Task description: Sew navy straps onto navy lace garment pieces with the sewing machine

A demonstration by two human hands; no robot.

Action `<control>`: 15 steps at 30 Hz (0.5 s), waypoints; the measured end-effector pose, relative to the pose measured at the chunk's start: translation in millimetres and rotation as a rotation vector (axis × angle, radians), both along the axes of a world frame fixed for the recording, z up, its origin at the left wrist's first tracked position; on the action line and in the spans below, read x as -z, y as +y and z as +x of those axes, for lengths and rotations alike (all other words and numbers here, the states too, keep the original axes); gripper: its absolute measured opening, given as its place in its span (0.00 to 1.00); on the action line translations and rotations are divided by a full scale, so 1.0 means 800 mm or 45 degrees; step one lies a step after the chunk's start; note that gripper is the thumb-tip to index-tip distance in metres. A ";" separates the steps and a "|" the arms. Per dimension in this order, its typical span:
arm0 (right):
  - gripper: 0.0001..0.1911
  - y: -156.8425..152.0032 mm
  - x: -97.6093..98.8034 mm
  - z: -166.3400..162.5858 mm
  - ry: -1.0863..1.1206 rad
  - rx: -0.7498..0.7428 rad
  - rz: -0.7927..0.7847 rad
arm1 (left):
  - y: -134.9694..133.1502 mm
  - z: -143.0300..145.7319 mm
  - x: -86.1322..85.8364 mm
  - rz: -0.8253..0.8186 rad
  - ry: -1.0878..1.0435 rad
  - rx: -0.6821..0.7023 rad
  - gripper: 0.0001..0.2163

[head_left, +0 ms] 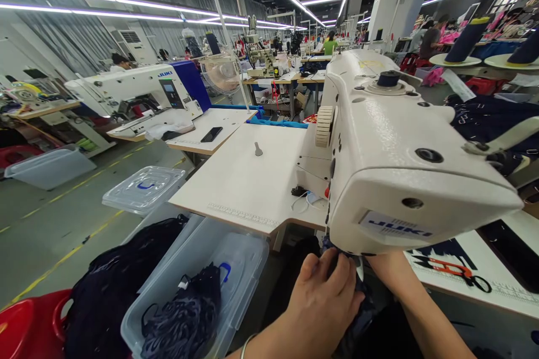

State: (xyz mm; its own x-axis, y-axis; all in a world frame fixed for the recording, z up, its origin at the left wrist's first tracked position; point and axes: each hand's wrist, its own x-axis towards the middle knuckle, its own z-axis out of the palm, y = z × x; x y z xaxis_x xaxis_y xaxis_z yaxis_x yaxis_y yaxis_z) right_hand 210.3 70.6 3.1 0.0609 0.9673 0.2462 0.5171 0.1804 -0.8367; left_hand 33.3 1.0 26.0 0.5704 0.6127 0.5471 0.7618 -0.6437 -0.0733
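A white JUKI sewing machine [404, 179] fills the right of the head view. Below its head end, my left hand [322, 297] has its fingers curled on a piece of dark navy fabric [357, 322], which hangs down toward my lap. My right hand [387, 269] reaches in from the right under the machine head. Its fingers are hidden behind the head and the left hand, so what it touches does not show. The needle area is also covered from this angle.
Left of the machine lies a white tabletop [236, 179] with a small grey metal piece [258, 150]. A clear plastic bin [252, 269] of navy straps stands below. Orange-handled scissors [455, 269] and a dark phone [511, 252] lie at right. A red stool [33, 325] stands lower left.
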 end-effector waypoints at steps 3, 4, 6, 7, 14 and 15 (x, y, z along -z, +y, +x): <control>0.10 0.000 0.002 0.002 0.004 0.020 0.004 | 0.000 0.001 0.000 0.002 -0.010 -0.010 0.15; 0.09 0.001 0.003 0.002 0.006 0.022 0.005 | 0.000 0.001 0.000 -0.001 -0.012 -0.011 0.16; 0.08 0.001 0.005 0.002 0.013 0.022 0.005 | 0.000 0.000 0.000 -0.014 -0.004 -0.005 0.16; 0.08 0.001 0.006 0.002 0.019 0.018 0.002 | 0.000 0.000 0.000 -0.018 0.002 -0.002 0.17; 0.06 0.003 0.008 0.002 0.041 -0.004 -0.019 | 0.000 -0.001 0.005 -0.029 -0.014 -0.015 0.17; 0.05 0.003 0.007 0.002 0.041 -0.008 -0.021 | 0.000 -0.001 0.006 -0.028 -0.025 -0.010 0.17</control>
